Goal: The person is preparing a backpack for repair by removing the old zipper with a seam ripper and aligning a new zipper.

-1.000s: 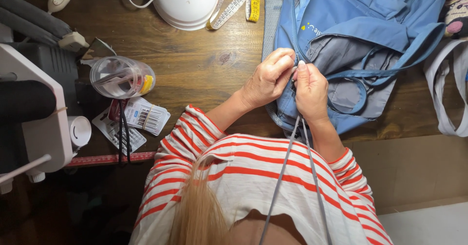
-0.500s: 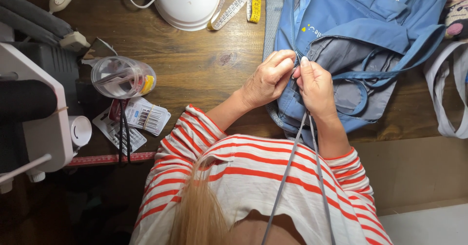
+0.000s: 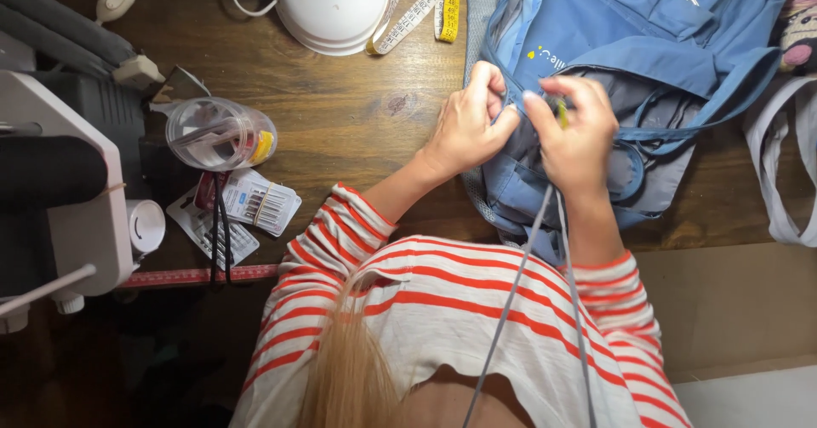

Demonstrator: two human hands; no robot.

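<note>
A blue and grey garment (image 3: 630, 45) lies bunched on the dark wooden table (image 3: 340, 113). My left hand (image 3: 468, 126) pinches a fold of its blue fabric at the edge. Just to the right, my right hand (image 3: 574, 130) also grips the fabric and holds a small yellow-green tool, mostly hidden by the fingers. The two hands nearly touch. A grey cord (image 3: 528, 266) runs from the hands down over my striped sleeves.
A white lamp base (image 3: 332, 7) and a yellow tape measure (image 3: 425, 7) sit at the back. A clear plastic jar (image 3: 219, 134) and needle packets (image 3: 247, 207) lie left, beside a white sewing machine (image 3: 59, 198). A grey strap (image 3: 774, 173) lies right.
Both hands have shifted slightly along the fabric edge, the right hand rising a little over the fold. Everything else is still.
</note>
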